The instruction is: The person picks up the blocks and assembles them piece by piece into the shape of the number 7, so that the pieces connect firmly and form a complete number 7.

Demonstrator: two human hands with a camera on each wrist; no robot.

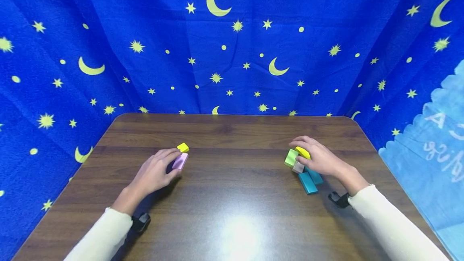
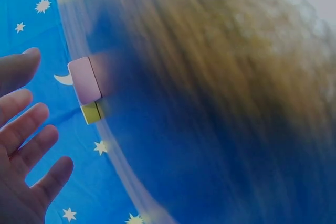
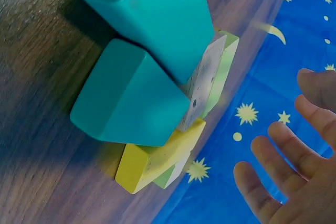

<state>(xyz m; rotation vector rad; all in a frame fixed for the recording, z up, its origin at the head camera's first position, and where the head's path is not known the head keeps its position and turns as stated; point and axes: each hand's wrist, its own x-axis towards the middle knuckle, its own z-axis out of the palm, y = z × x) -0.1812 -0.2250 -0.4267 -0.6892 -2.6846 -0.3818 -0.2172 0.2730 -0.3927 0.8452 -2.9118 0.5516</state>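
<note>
My left hand (image 1: 150, 174) hovers beside a pink-lilac block (image 1: 180, 161), thumb and fingers spread on its near left side. In the left wrist view the fingers stand apart from that block (image 2: 85, 81). Just behind it lies a small yellow block (image 1: 183, 147). On the other side, my right hand (image 1: 320, 157) is over a cluster of blocks, its fingers spread and holding nothing. The cluster has a yellow block (image 1: 303, 152), a light green block (image 1: 291, 158), a grey block (image 1: 298, 167) and two teal blocks (image 1: 308, 183), partly hidden by the hand.
The blocks lie on a brown wood-grain table (image 1: 232, 172) with a bright reflection near its front. A blue cloth (image 1: 246, 43) with moons and stars hangs behind it and at the sides. A light blue panel (image 1: 435, 144) with white lettering is at the right.
</note>
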